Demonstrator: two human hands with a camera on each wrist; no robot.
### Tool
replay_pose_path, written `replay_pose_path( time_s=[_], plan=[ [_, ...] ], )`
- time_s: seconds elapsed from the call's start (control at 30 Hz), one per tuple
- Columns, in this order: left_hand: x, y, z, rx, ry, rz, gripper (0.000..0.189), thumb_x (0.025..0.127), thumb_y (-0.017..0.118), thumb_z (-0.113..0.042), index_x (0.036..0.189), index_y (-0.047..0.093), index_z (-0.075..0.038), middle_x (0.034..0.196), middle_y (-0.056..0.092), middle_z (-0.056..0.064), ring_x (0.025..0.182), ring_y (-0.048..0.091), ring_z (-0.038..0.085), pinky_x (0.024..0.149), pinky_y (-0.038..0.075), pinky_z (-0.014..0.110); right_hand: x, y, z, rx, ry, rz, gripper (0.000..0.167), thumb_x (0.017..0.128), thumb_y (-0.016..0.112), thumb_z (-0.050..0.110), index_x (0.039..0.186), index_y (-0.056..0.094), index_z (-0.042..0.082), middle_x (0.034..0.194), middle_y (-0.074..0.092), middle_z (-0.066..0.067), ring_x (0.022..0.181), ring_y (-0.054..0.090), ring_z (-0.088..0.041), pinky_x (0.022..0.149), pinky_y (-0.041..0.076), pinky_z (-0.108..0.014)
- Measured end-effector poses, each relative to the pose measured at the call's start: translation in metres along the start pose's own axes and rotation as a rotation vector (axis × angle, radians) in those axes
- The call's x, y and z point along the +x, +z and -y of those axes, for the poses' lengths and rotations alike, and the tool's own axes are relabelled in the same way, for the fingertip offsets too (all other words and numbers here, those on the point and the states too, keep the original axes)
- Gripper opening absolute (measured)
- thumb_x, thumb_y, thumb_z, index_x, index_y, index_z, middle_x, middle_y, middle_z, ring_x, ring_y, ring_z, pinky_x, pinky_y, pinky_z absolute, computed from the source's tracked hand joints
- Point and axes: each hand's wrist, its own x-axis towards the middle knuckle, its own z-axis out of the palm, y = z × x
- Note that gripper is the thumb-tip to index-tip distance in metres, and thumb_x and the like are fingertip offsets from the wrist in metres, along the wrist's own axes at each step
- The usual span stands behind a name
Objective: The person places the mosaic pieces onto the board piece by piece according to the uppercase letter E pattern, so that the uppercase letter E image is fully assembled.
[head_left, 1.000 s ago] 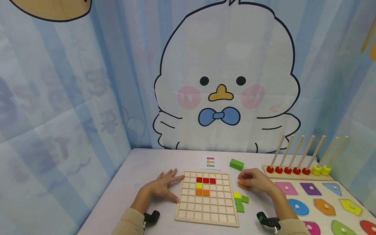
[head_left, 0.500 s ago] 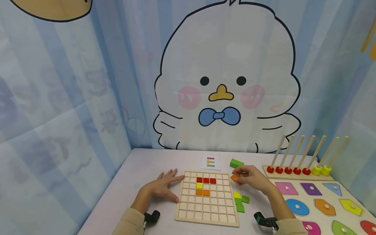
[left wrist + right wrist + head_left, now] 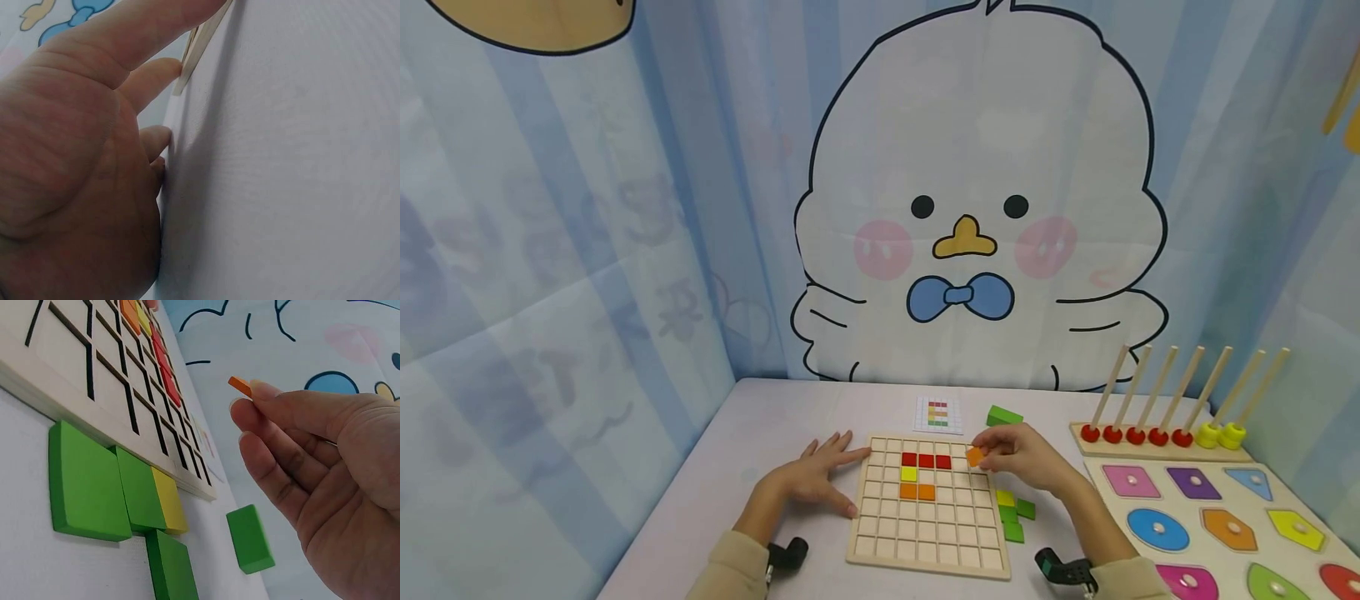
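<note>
A wooden grid board (image 3: pixel 925 533) lies on the table with red tiles (image 3: pixel 926 461), a yellow tile (image 3: pixel 908 474) and two orange tiles (image 3: pixel 917 492) in its cells. Spread at the board's left edge, my left hand (image 3: pixel 808 479) touches the frame with thumb and index finger; the left wrist view shows its palm (image 3: pixel 69 162) beside the board's edge. Thumb and fingertips of my right hand (image 3: pixel 1030 457) pinch an orange tile (image 3: pixel 974 456) above the board's upper right corner. In the right wrist view the orange tile (image 3: pixel 240 386) appears edge-on, raised off the board.
Loose green tiles (image 3: pixel 1012 532) and a yellow tile (image 3: pixel 1005 498) lie along the board's right edge. Behind stand a pattern card (image 3: pixel 937 415) and a green block (image 3: pixel 1004 416). A peg rack (image 3: pixel 1165 446) and a shape puzzle board (image 3: pixel 1191 533) occupy the right side.
My right hand has lifted the orange tile from the table right of the board and carried it left over the board's upper right corner. The left hand has stayed in place.
</note>
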Motion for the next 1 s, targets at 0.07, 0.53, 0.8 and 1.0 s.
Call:
replay_pose_path(
  time_s=[0.07,0.53,0.8,1.0],
  plan=[
    [0.000,0.000,0.000,0.005,-0.002,0.000,0.101,0.075,0.089,-0.052,0.161,0.039,-0.036,0.176,0.009,0.011,0.164,-0.001,0.035,0.129,-0.005,0.062,0.001,0.002,0.000,-0.016,-0.019,-0.009,0.036,0.093,0.079,0.015,0.123,0.070,-0.002,0.107,0.074,-0.010,0.086,0.064,-0.018,0.077,0.059,-0.020],
    [0.001,0.000,0.001,0.010,0.004,0.002,0.101,0.075,0.089,-0.053,0.161,0.039,-0.036,0.176,0.009,0.011,0.164,0.000,0.035,0.129,-0.005,0.062,0.006,0.021,0.008,-0.122,-0.072,0.009,0.022,0.090,0.083,0.019,0.107,0.075,0.007,0.091,0.067,-0.003,0.079,0.059,-0.017,0.068,0.052,-0.021],
    [0.001,0.000,0.002,0.007,0.004,0.001,0.100,0.075,0.089,-0.052,0.161,0.039,-0.038,0.176,0.009,0.010,0.164,0.000,0.035,0.129,-0.005,0.063,0.008,0.028,0.012,-0.123,-0.054,0.080,0.021,0.088,0.085,0.019,0.104,0.075,0.008,0.088,0.068,-0.002,0.078,0.060,-0.018,0.067,0.052,-0.022],
    [0.000,0.000,0.001,0.006,-0.002,0.001,0.100,0.075,0.090,-0.052,0.160,0.040,-0.038,0.176,0.010,0.010,0.164,0.000,0.035,0.129,-0.005,0.063,0.011,0.033,0.010,-0.122,-0.075,0.130,0.020,0.087,0.085,0.017,0.102,0.076,0.007,0.088,0.071,0.000,0.075,0.062,-0.015,0.068,0.055,-0.021]
  ],
)
